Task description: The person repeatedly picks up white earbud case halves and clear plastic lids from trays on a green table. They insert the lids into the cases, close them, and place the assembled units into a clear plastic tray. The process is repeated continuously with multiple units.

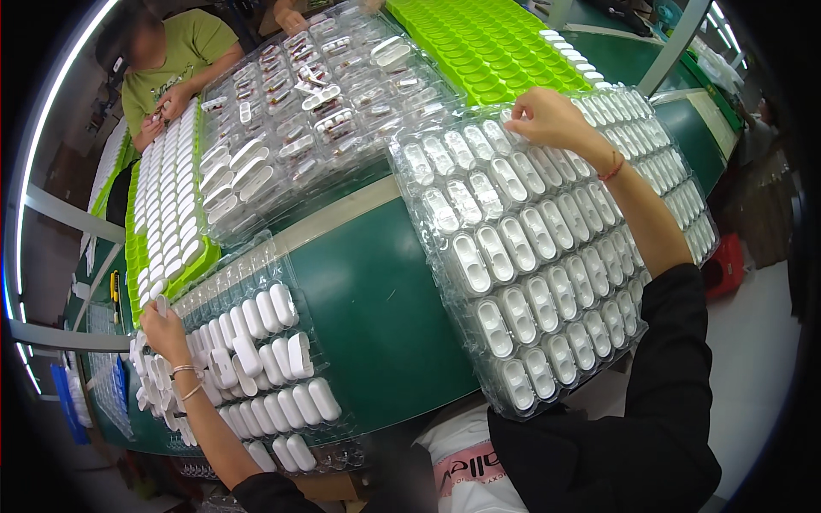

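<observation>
My left hand (166,332) reaches out at the far left, closed on a small white oval case (162,303) beside the end of a bright green tray (175,285). Beneath that wrist, a clear plastic tray (286,261) carries rows of white oval cases (278,410), some piled loosely. Over on the right, my right hand (547,120) is pinched at the far edge of a clear blister tray (445,282). Rows of open white oval shells (470,262) fill this tray. Whatever lies between those right fingertips is too small to make out.
Green table (376,342) shows between the trays. Behind stand clear trays (342,162) of small parts and a green pocketed tray (479,51). A person in a green shirt (184,60) works at far left. Metal posts (68,214) cross the left side; a red stool (725,265) stands right.
</observation>
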`<state>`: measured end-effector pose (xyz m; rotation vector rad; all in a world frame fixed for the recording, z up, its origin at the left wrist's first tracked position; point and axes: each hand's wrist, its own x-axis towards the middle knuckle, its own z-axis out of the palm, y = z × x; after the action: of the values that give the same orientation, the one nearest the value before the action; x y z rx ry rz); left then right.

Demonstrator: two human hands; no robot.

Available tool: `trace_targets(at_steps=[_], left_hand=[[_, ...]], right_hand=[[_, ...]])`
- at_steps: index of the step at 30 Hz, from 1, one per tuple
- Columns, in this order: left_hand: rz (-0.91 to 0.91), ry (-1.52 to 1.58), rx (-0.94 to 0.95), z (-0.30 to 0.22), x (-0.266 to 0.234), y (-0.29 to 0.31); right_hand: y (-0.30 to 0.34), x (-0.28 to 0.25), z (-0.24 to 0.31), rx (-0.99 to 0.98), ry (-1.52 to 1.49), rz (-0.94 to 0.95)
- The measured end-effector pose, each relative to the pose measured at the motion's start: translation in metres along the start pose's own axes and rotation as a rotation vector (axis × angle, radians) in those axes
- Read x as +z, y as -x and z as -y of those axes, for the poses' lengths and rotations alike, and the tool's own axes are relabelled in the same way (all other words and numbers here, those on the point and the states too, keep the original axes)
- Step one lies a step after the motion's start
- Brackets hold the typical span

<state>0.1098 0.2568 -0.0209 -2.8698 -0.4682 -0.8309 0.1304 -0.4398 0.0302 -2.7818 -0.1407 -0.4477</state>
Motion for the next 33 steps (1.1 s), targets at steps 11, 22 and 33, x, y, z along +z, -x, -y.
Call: trace_targets(at_steps=[11,22,33], left_hand=[[0.671,1.378,0.007,-0.178,-0.153,0.108],[0.947,1.853,-0.066,-0.214,-0.185,0.145],[0.652,1.655,0.151,-0.215,-0.179,0.169]], right_hand=[[0.026,-0.003,0.098,0.040,-1.045,0.147],[0.088,0.027,0.208,-0.097,-1.392,0.504],[0.103,0.034,0.208,-0.232,-1.248,0.421]])
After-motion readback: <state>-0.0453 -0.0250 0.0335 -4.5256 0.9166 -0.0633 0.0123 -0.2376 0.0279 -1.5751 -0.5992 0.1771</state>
